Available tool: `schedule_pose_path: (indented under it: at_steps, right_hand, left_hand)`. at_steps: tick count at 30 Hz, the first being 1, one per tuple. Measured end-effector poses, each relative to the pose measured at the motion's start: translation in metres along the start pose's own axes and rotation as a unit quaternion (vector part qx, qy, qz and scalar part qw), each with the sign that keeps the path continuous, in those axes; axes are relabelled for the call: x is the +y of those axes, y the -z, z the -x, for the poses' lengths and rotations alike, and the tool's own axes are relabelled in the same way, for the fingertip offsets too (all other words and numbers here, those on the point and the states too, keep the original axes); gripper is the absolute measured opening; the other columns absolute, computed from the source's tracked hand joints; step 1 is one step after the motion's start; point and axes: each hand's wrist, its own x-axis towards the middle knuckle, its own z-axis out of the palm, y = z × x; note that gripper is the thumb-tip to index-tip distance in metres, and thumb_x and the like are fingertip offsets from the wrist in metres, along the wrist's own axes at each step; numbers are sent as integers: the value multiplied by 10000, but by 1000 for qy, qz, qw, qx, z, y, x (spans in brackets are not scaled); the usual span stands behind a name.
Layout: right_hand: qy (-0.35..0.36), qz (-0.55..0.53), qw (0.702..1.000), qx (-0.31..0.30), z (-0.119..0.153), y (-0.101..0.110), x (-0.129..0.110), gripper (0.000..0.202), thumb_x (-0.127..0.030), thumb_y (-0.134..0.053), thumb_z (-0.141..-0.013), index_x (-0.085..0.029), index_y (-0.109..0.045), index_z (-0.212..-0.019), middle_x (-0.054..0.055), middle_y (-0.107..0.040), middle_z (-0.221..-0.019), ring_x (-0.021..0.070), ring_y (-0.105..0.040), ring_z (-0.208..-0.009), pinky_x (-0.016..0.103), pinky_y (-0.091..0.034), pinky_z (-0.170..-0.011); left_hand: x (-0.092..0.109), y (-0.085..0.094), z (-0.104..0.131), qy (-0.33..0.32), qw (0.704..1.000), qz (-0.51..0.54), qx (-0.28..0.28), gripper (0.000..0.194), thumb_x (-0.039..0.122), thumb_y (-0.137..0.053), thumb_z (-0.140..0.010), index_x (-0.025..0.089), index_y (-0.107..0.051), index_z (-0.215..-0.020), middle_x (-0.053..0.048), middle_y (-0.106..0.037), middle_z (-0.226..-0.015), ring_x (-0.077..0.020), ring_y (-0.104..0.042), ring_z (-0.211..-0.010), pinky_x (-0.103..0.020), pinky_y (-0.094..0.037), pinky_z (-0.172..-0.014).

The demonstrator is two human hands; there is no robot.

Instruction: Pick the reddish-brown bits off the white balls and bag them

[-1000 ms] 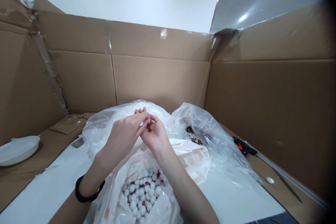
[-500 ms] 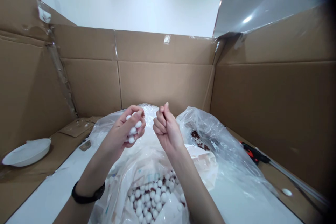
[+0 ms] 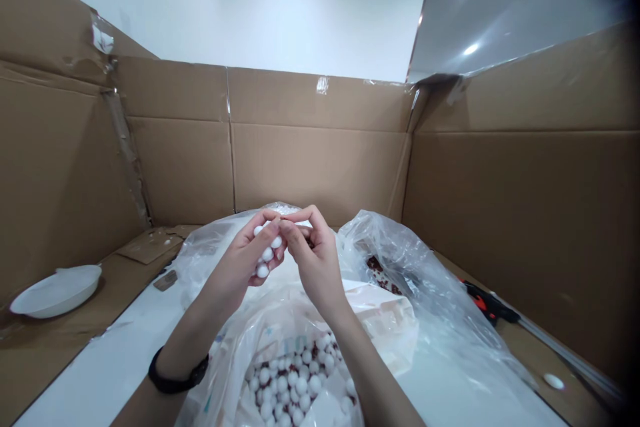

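My left hand [image 3: 240, 257] is closed around several small white balls [image 3: 267, 254], which show between the thumb and fingers. Thumb and forefinger of my right hand [image 3: 323, 267] pinch together against the left fingertips, and a tiny brownish bit shows where they meet. Something small and dark brown sits partly hidden under the curled right fingers. Below both hands, an open plastic bag [image 3: 235, 360] holds a heap of white balls [image 3: 300, 383] mixed with reddish-brown bits.
Cardboard walls [image 3: 320, 153] surround the white tabletop [image 3: 445, 373]. A clear bag [image 3: 425, 280] with reddish-brown pieces lies at right, near a black-and-red tool [image 3: 487, 303] and a small white disc [image 3: 554, 381]. At left stand a white dish [image 3: 57, 292] and a flat cardboard piece [image 3: 150, 245].
My right hand has moved left from a closed fist held apart, and its fingertips now meet those of my left hand. The white balls stay in my left hand. The view has shifted slightly.
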Motion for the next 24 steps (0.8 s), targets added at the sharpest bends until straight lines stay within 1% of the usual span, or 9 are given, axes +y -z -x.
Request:
schedule_pose_path:
  at_steps: [2,5,6,8,10,13,17,20,24]
  right_hand:
    - [6,-12,1000,6,0,0,0,177,-353,-569,-859,-211,-489,-788,-86,-511,-481,67,-445,-383,184,-364,-409]
    - [24,-21,999,9,0,1,-2,246,-395,-553,-867,-206,-484,-726,-109,-348,-448,52,-303,-378,180,-311,-400]
    - [27,-22,999,8,1,1,-2,275,-404,-541,-873,-205,-473,-697,-108,-318,-452,53,-282,-386,182,-307,-406]
    - [24,-20,999,-7,2,0,-4,314,-413,-529,-880,-204,-447,-660,-98,-318,-465,55,-259,-400,185,-288,-406]
    - [18,-9,999,-35,4,-1,-6,315,-419,-530,-879,-203,-451,-663,-81,-376,-489,59,-271,-417,187,-262,-397]
    - [18,20,998,-58,7,-2,-9,298,-411,-508,-896,-197,-489,-689,-55,-445,-553,65,-327,-468,182,-292,-430]
    - [19,50,996,-72,10,-1,-10,290,-391,-478,-918,-198,-505,-702,-61,-400,-567,66,-314,-485,181,-328,-470]
    - [28,66,994,-81,11,0,-9,286,-391,-469,-921,-204,-508,-709,-65,-380,-554,72,-310,-471,194,-337,-475]
    - [59,117,989,-73,12,-2,-7,272,-375,-439,-934,-213,-506,-726,-53,-455,-568,82,-405,-491,209,-350,-493]
  left_hand:
    - [0,-2,0,1,1000,8,-1,313,494,-532,-861,205,-458,-766,58,-404,-559,-39,-278,-436,-87,-144,-337]
    - [1,-4,2,-7,999,40,-10,345,496,-503,-875,195,-421,-726,58,-387,-571,-40,-257,-437,-94,-135,-333]
    - [1,-5,3,-12,998,53,-13,339,486,-499,-879,195,-419,-723,57,-383,-572,-43,-262,-438,-96,-134,-330]
    - [2,-5,4,-20,997,71,-10,339,479,-492,-884,194,-420,-716,57,-372,-558,-47,-270,-432,-99,-140,-322]
    - [2,-6,6,-24,997,77,4,359,501,-487,-880,193,-421,-709,63,-354,-529,-45,-257,-415,-101,-147,-315]
    - [3,-7,9,-36,997,64,38,377,529,-509,-859,194,-421,-709,68,-351,-515,-42,-257,-411,-97,-150,-317]
    - [4,-11,12,-58,995,20,80,401,561,-515,-844,197,-410,-714,66,-369,-527,-40,-289,-430,-89,-172,-336]
    - [4,-12,15,-77,992,0,103,363,558,-504,-854,217,-419,-763,71,-388,-540,-42,-296,-440,-85,-194,-345]
    - [4,-13,18,-101,987,-16,121,348,535,-515,-858,219,-414,-756,70,-398,-555,-45,-337,-462,-79,-240,-360]
